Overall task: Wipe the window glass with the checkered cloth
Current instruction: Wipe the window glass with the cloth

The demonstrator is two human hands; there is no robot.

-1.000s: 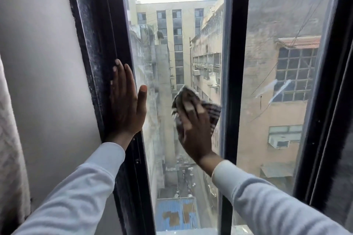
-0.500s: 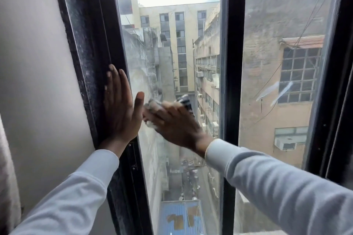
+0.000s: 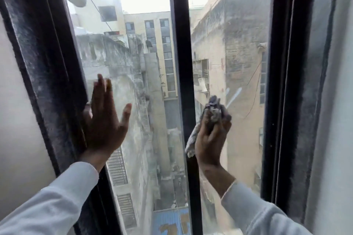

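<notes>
Window glass (image 3: pixel 238 66), right pane, under a bunched checkered cloth (image 3: pixel 214 110) at about 4 o'clock from frame centre.

Cloth crumpled into a soft grey-and-pale wad, clamped in the curled fingers of the right hand (image 3: pixel 210 137), one limp tail drooping toward 7 o'clock beside the dark centre mullion (image 3: pixel 181 63). Left hand (image 3: pixel 105 124) flat and spread, empty, at 9 o'clock, pressed where the left pane (image 3: pixel 124 53) meets the black window frame (image 3: pixel 47 82). Frame matte, scuffed, dusted with pale streaks. Glass smooth, hazy with faint smears. Both forearms in smooth white sleeves (image 3: pixel 57 200). Weathered concrete buildings (image 3: pixel 238 34) beyond.
</notes>
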